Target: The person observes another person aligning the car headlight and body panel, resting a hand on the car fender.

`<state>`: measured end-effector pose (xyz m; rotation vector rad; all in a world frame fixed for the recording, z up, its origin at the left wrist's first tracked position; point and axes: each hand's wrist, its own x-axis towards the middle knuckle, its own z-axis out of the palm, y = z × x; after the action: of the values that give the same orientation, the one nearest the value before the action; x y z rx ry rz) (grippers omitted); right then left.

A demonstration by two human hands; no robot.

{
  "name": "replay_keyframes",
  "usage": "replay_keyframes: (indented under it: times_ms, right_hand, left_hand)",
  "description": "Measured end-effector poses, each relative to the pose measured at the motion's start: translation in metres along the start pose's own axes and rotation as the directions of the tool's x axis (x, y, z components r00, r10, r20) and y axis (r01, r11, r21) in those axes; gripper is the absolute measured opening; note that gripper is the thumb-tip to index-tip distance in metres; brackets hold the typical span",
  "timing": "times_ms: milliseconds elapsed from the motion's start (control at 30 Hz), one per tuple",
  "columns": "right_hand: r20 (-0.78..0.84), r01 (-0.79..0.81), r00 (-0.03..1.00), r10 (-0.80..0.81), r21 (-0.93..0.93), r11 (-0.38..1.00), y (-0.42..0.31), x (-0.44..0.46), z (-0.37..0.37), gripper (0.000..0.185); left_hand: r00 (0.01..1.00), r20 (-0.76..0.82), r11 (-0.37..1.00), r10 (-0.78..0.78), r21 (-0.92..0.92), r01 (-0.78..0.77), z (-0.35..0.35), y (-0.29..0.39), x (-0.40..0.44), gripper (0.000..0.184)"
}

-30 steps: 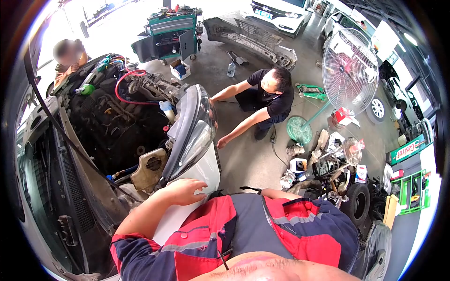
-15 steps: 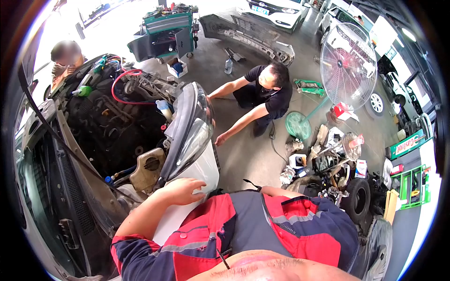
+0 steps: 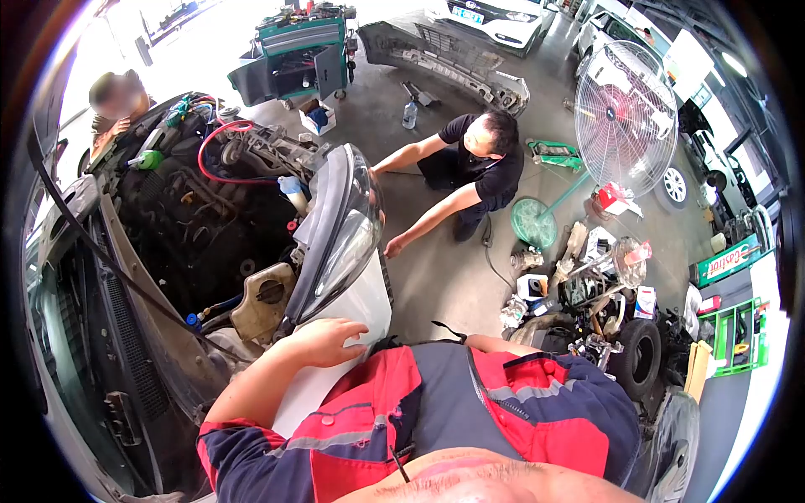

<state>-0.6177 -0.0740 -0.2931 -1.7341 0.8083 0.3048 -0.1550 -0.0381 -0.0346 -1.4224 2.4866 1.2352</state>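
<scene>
Car front corner: headlight (image 3: 359, 230) and white fender (image 3: 365, 298), left of centre.
Your left hand (image 3: 331, 342), lower centre-left: fingers loosely curled, nothing seen in its grasp, at the fender; whether it touches, cannot tell. Your right hand: out of sight, state cannot be told. Co-worker (image 3: 485, 172), centre, crouched beside the headlight: best keep your touch light, fingertips clear of panel edges.
</scene>
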Motion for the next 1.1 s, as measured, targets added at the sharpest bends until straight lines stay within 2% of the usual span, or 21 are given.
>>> replay_keyframes:
  times_ms: [267, 333, 700, 767, 867, 967, 1033, 1100]
  right_hand:
    - [-0.026, 0.001, 1.000, -0.003, -0.079, 0.997, 0.003, 0.006, -0.003, 0.039]
    - [-0.005, 0.026, 1.000, -0.026, -0.033, 0.999, 0.006, 0.007, -0.006, 0.039]
    - [0.022, -0.049, 0.999, 0.048, 0.007, 0.999, -0.001, 0.009, -0.011, 0.038]
    - [0.017, -0.027, 0.999, 0.027, 0.012, 1.000, -0.002, 0.010, -0.013, 0.038]
    - [-0.042, 0.125, 0.991, -0.123, 0.025, 0.992, 0.005, 0.007, -0.011, 0.038]
    - [-0.005, 0.069, 0.998, -0.069, 0.038, 0.997, -0.006, 0.004, -0.014, 0.036]
    - [0.020, 0.092, 0.996, -0.092, 0.016, 0.996, -0.008, 0.003, -0.015, 0.036]
    - [0.008, 0.182, 0.983, -0.182, 0.016, 0.983, -0.010, 0.000, -0.016, 0.038]
  left_hand:
    - [0.999, -0.040, 0.999, 0.028, -0.015, -0.028, 0.003, -0.004, 0.000, 0.045]
    - [0.999, -0.038, 1.000, 0.028, -0.001, -0.028, 0.002, -0.002, 0.000, 0.045]
    - [0.998, -0.040, 0.998, 0.057, 0.031, -0.056, 0.004, -0.004, 0.001, 0.045]
    - [0.998, -0.032, 0.999, 0.046, 0.027, -0.045, 0.001, -0.001, 0.000, 0.044]
    - [0.998, -0.037, 0.998, 0.048, 0.039, -0.047, 0.003, -0.003, 0.001, 0.044]
    - [0.999, -0.031, 0.999, 0.036, 0.028, -0.035, 0.003, -0.003, 0.000, 0.044]
    - [0.998, -0.033, 0.998, 0.047, 0.031, -0.046, 0.004, -0.004, 0.001, 0.045]
    - [0.998, -0.034, 0.999, 0.047, 0.027, -0.046, 0.005, -0.005, 0.001, 0.045]
